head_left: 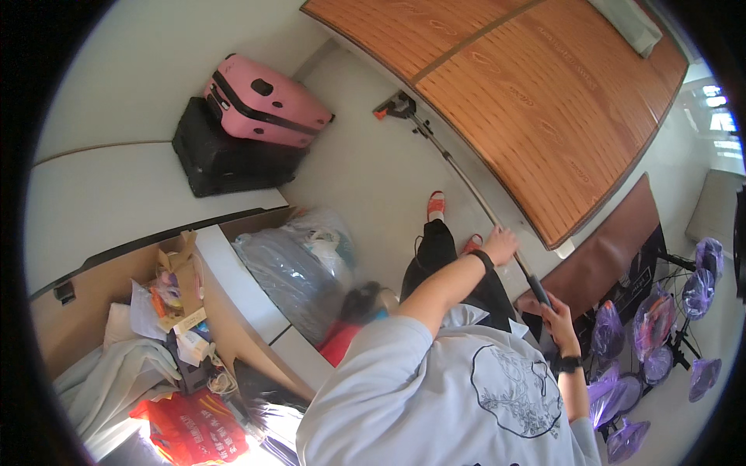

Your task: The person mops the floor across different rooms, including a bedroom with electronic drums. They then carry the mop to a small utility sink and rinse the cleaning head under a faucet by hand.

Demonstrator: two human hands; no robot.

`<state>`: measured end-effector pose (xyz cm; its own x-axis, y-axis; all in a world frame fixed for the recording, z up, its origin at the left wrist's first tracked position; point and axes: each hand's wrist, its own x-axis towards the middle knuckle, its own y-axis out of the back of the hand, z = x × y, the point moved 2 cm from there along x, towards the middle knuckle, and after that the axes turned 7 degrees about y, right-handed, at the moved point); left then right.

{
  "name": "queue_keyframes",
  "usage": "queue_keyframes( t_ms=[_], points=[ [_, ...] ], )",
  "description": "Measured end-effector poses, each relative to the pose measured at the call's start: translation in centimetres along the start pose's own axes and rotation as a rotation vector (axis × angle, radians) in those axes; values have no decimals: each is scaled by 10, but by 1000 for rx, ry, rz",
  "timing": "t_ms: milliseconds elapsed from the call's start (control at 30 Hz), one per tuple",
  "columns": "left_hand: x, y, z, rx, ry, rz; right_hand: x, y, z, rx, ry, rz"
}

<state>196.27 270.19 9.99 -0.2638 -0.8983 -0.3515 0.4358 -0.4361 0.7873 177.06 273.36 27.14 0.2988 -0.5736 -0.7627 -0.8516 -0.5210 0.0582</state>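
Observation:
A long-handled mop (472, 189) slants across the pale floor. It has a metal pole, a dark grip and a black head with an orange end. The mop head (397, 107) rests on the floor beside the edge of a wide wood-patterned bed (505, 93). My left hand (501, 245), with a dark band at the wrist, is closed round the pole partway down. Nearer my body, my right hand (556, 317) grips the dark upper end of the handle. A dark watch is on that wrist.
A pink suitcase (268, 101) lies on a black case (233, 159) by the wall. Filled plastic bags (291, 264) stand at left beside an open drawer (268, 330) unit heaped with boxes and cloth. At right are a brown panel (606, 233) and a stand with purple-wrapped round parts (653, 318).

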Motion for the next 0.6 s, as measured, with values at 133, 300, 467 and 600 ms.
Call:
queue_keyframes(
  t_ms=[133, 300, 467, 600],
  points=[
    [11, 58, -92, -18, 152, 136, 93, -46, -43, -5, 30, -50],
    [9, 148, -199, 5, 428, 144, 196, -142, -117, 16, 81, -134],
    [-2, 214, -264, 30, 516, 126, 258, -213, -206, 99, 142, -119],
    [-10, 229, -297, -50, 450, 183, 253, -230, -231, 145, 65, -103]
  ],
)
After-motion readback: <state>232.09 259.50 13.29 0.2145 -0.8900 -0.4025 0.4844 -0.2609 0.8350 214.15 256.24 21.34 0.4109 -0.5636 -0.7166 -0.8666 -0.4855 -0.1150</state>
